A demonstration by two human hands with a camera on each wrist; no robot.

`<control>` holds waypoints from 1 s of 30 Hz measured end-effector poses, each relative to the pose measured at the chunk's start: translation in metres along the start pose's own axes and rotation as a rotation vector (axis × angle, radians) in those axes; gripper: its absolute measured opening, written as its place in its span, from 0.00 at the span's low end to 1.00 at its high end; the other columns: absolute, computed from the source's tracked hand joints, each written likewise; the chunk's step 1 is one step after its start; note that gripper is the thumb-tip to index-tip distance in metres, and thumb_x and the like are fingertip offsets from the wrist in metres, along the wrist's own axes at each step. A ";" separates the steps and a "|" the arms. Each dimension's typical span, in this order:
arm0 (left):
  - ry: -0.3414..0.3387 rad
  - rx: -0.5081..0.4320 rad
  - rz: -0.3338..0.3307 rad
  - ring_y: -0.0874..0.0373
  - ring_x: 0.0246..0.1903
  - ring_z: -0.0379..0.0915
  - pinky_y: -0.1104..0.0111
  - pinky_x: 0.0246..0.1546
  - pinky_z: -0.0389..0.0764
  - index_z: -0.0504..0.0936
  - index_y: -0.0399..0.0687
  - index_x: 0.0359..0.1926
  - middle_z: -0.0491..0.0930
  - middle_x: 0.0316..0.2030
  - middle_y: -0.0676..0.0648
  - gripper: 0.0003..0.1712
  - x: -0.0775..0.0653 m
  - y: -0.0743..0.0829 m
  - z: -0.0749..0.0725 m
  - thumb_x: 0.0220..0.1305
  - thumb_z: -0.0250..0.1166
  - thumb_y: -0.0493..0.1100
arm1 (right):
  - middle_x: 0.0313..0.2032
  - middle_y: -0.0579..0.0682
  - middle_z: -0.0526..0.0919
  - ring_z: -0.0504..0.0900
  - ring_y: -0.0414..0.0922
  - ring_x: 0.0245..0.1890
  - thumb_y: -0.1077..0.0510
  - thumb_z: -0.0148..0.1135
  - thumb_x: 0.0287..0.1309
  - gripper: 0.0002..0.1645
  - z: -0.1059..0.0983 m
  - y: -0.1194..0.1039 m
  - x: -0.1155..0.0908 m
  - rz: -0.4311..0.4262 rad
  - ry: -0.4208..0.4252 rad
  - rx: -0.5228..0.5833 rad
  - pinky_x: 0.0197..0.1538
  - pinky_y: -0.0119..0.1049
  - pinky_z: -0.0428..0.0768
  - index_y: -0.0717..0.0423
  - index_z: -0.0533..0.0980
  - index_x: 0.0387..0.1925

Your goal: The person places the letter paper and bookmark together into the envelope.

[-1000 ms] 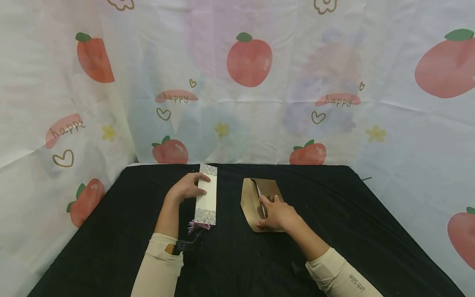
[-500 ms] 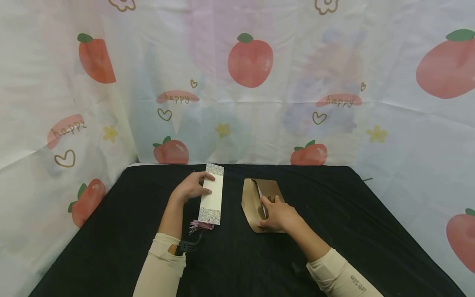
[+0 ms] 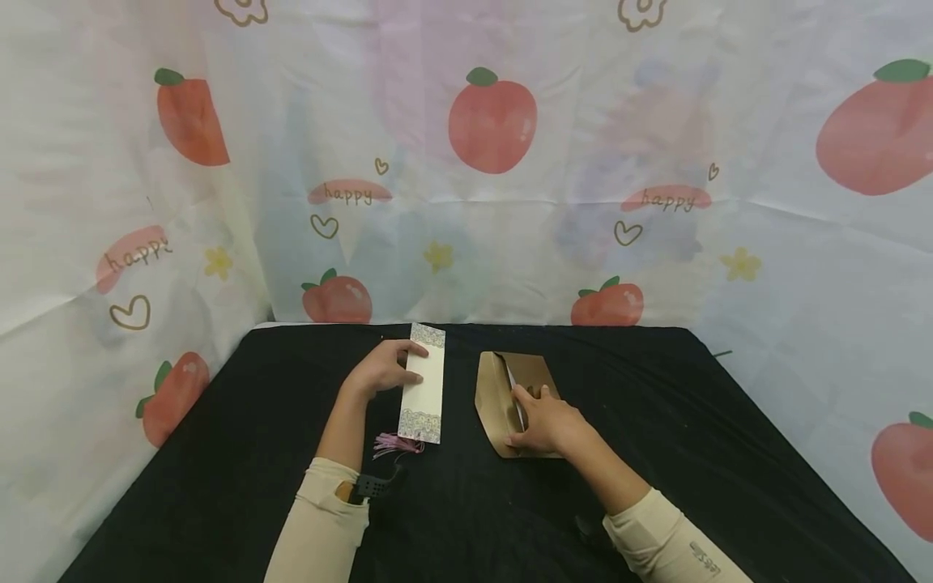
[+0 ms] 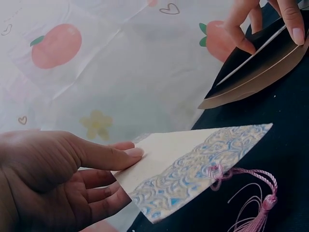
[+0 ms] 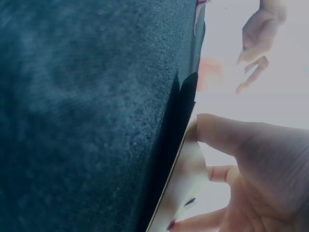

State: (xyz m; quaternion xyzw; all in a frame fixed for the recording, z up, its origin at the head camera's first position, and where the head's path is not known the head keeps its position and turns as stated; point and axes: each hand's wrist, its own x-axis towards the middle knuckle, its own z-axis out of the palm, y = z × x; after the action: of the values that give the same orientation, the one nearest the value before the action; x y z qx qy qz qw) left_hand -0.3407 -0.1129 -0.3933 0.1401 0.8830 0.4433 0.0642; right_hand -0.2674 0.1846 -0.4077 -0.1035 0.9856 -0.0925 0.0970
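In the head view my left hand (image 3: 377, 371) pinches the left edge of a cream bookmark (image 3: 423, 389) between thumb and fingers. The bookmark has patterned bands at both ends, and a pink tassel (image 4: 263, 212) hangs from its near end. To the right, a brown paper envelope (image 3: 490, 409) lies with its pointed flap to the left. My right hand (image 3: 547, 423) grips the envelope with thumb and fingers spread along its mouth, which gapes in the left wrist view. A thin white edge (image 4: 253, 55) shows inside that mouth. Part of the envelope is hidden under the hand.
Black cloth (image 3: 466, 518) covers the table. Behind it and at the sides hang white curtains (image 3: 510, 243) printed with fruit, hearts and "happy". A black strap (image 3: 372, 486) with a small device sits at my left wrist.
My left hand has moved to the right with the bookmark, bringing it closer to the envelope; the tassel trails along. The right hand and the envelope have stayed almost still.
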 end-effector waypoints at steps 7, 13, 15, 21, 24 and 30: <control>-0.026 -0.013 0.014 0.48 0.40 0.72 0.58 0.39 0.77 0.83 0.43 0.62 0.78 0.47 0.39 0.26 -0.001 0.002 0.002 0.62 0.74 0.31 | 0.71 0.79 0.57 0.79 0.72 0.51 0.38 0.76 0.57 0.46 -0.001 0.000 -0.001 0.006 0.004 0.014 0.43 0.63 0.80 0.48 0.65 0.70; -0.032 0.002 0.005 0.46 0.43 0.75 0.55 0.43 0.79 0.81 0.43 0.65 0.78 0.52 0.39 0.29 -0.001 0.000 0.004 0.63 0.74 0.32 | 0.71 0.80 0.58 0.79 0.73 0.52 0.38 0.76 0.57 0.47 0.002 0.001 -0.001 -0.002 0.015 0.020 0.44 0.63 0.80 0.49 0.65 0.70; -0.032 0.005 0.009 0.44 0.49 0.76 0.52 0.47 0.80 0.80 0.43 0.67 0.77 0.57 0.38 0.30 0.000 0.000 0.004 0.63 0.73 0.32 | 0.70 0.80 0.58 0.79 0.72 0.51 0.38 0.77 0.57 0.47 0.003 0.001 -0.001 -0.003 0.018 0.022 0.44 0.64 0.80 0.49 0.65 0.70; -0.029 -0.007 0.029 0.38 0.64 0.68 0.47 0.54 0.79 0.77 0.43 0.69 0.72 0.66 0.36 0.33 0.000 0.001 0.005 0.64 0.72 0.31 | 0.70 0.79 0.59 0.79 0.73 0.51 0.38 0.77 0.56 0.47 0.003 0.000 0.000 0.002 0.025 0.021 0.45 0.64 0.80 0.49 0.65 0.70; -0.027 -0.017 0.027 0.37 0.63 0.69 0.48 0.54 0.79 0.77 0.43 0.70 0.72 0.66 0.35 0.33 0.000 0.003 0.006 0.63 0.72 0.30 | 0.70 0.80 0.59 0.77 0.74 0.54 0.38 0.77 0.56 0.47 0.002 -0.001 0.000 0.000 0.025 0.020 0.46 0.65 0.79 0.49 0.65 0.70; -0.023 -0.010 0.037 0.38 0.62 0.70 0.48 0.56 0.78 0.77 0.42 0.69 0.71 0.66 0.35 0.33 -0.001 0.007 0.007 0.63 0.73 0.31 | 0.69 0.80 0.60 0.79 0.73 0.51 0.39 0.78 0.55 0.47 0.000 -0.003 -0.002 -0.003 0.035 0.023 0.45 0.65 0.80 0.50 0.66 0.69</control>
State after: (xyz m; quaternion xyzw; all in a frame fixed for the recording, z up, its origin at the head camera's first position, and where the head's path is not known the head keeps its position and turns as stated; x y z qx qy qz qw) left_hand -0.3370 -0.1033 -0.3919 0.1611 0.8773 0.4472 0.0667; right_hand -0.2652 0.1819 -0.4072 -0.1022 0.9858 -0.1055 0.0809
